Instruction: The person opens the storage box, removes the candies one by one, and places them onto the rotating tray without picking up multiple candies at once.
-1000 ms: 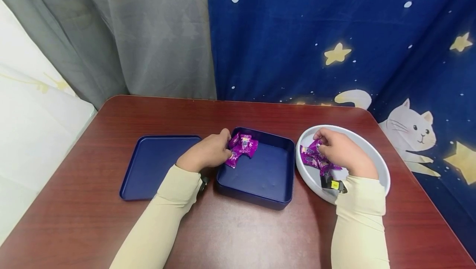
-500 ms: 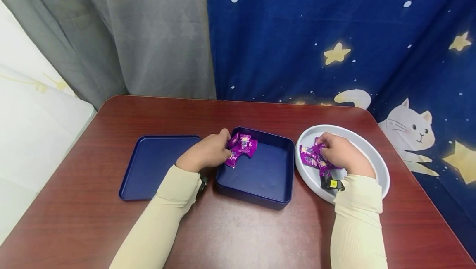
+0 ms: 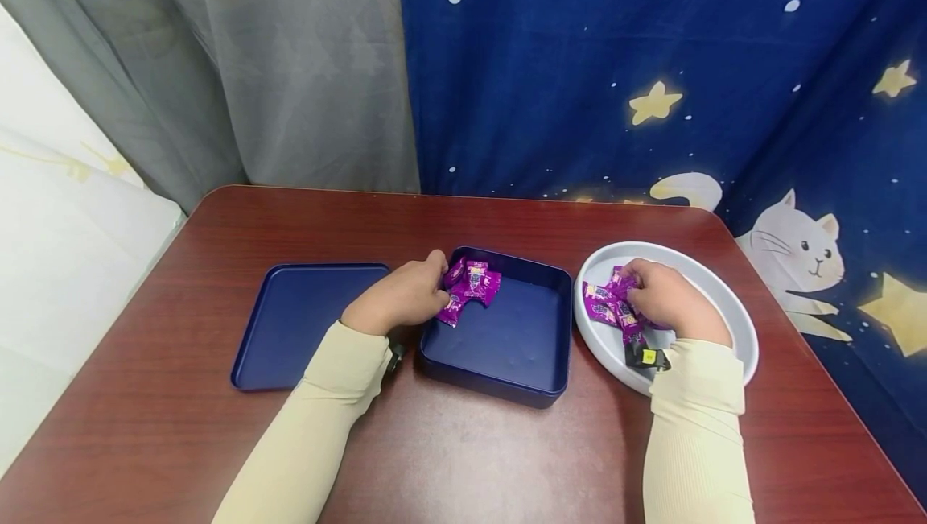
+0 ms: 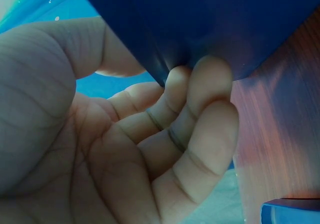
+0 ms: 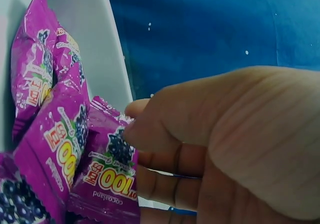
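My left hand [image 3: 401, 295] grips the left rim of a dark blue rectangular box [image 3: 521, 339], its thumb over the edge. In the left wrist view its fingers [image 4: 207, 139] curl against the box's outer wall. Several purple candy packets [image 3: 474, 282] lie in the box's far left corner. On the right, my right hand [image 3: 673, 299] reaches into a round white tray [image 3: 744, 323] holding several more purple packets [image 3: 603, 307]. In the right wrist view, thumb and index finger pinch the edge of one candy packet [image 5: 107, 176] with grapes printed on it.
A flat dark blue lid [image 3: 290, 323] lies left of the box, partly under the left forearm. Box and tray stand close together on the reddish wooden table [image 3: 463, 468]. Grey and blue curtains [image 3: 550, 89] hang behind the table's far edge.
The right hand has shifted very slightly among the packets in the tray. The left hand keeps its grip on the box, which stays in place.
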A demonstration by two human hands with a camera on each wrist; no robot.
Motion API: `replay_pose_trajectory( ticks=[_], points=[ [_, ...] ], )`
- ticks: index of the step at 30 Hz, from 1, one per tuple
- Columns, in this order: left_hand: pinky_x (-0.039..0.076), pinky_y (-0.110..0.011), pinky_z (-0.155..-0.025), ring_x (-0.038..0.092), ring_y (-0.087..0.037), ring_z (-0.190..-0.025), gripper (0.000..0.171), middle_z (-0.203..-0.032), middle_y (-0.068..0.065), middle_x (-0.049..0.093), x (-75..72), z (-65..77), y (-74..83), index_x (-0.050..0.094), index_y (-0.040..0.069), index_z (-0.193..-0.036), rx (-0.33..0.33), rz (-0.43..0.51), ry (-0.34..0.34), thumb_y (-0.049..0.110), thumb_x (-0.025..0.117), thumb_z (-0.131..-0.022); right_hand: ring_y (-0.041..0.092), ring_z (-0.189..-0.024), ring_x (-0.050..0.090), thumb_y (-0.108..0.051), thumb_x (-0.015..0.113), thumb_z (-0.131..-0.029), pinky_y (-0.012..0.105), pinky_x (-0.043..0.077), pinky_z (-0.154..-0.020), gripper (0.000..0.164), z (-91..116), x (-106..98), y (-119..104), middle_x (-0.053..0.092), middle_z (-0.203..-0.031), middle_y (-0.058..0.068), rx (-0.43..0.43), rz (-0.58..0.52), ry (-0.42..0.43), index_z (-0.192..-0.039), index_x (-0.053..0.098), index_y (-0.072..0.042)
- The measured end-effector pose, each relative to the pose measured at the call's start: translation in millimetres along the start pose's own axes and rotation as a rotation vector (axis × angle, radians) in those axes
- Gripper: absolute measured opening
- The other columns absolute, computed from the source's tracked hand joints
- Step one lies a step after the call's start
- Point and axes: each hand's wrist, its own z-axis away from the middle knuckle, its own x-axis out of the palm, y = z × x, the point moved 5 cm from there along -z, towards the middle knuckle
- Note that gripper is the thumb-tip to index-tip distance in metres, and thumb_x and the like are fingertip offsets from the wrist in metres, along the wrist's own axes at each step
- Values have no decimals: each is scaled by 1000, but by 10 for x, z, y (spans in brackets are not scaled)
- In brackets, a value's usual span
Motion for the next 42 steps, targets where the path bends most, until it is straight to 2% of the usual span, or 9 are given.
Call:
replay_pose_trajectory(
  ticks=[2, 4, 8, 15, 22, 27, 34, 42],
  points=[
    [48, -38, -78, 57, -22, -81, 36, -91, -9, 59, 0, 2, 0, 44, 2, -125, -1, 1, -1, 14, 60, -96, 29, -79, 58, -5, 59, -91, 44, 49, -73, 36, -2, -1, -1, 63, -90, 17, -1, 6, 2, -125, 56, 7],
    [48, -38, -77, 58, -22, -81, 36, -90, -9, 59, -1, 4, 1, 44, 2, -125, -3, 1, -3, 15, 60, -96, 33, -87, 59, -8, 61, -92, 50, 50, -81, 39, -2, -9, -7, 64, -100, 22, -2, 14, 11, -127, 54, 8],
    [48, -37, -76, 58, -22, -80, 36, -89, -9, 59, -4, 7, 2, 44, 2, -126, -7, 2, -6, 15, 60, -96, 45, -108, 55, -16, 63, -94, 61, 40, -98, 48, -5, -23, -23, 58, -121, 32, 4, 31, 21, -132, 51, 9],
    [48, -38, -77, 58, -22, -81, 36, -89, -9, 59, 3, -1, 0, 44, 2, -125, -5, 3, -7, 15, 60, -95, 53, -124, 45, -23, 62, -95, 64, 32, -104, 57, -5, -38, -73, 50, -133, 36, 7, 43, 26, -139, 45, 10],
    [48, -37, -75, 58, -22, -79, 35, -89, -9, 59, 17, -10, -4, 45, 2, -124, -5, 8, -9, 15, 60, -95, 49, -124, 48, -20, 59, -94, 60, 31, -107, 51, 13, -70, -351, 53, -132, 32, -122, 63, 96, -136, 50, 7],
    [47, -37, -75, 57, -22, -79, 33, -87, -9, 59, 8, -8, -9, 45, 2, -122, -1, 1, -2, 14, 60, -95, 45, -126, 47, -16, 57, -94, 56, 31, -108, 48, 38, -69, -588, 53, -135, 30, -208, 55, 104, -136, 51, 7],
    [48, -37, -75, 57, -22, -79, 35, -88, -9, 59, 9, -4, -7, 44, 2, -124, -6, 6, -5, 14, 60, -95, 44, -130, 44, -17, 59, -95, 56, 30, -109, 49, 57, -17, -784, 50, -139, 28, -231, 50, 77, -137, 50, 6],
    [48, -36, -73, 57, -22, -77, 35, -86, -9, 58, 16, -10, -11, 44, 2, -125, -11, 8, -8, 14, 60, -96, 38, -121, 54, -17, 63, -94, 52, 37, -105, 45, 87, 136, -1153, 58, -129, 23, -372, 71, 53, -132, 55, 6]
  ],
)
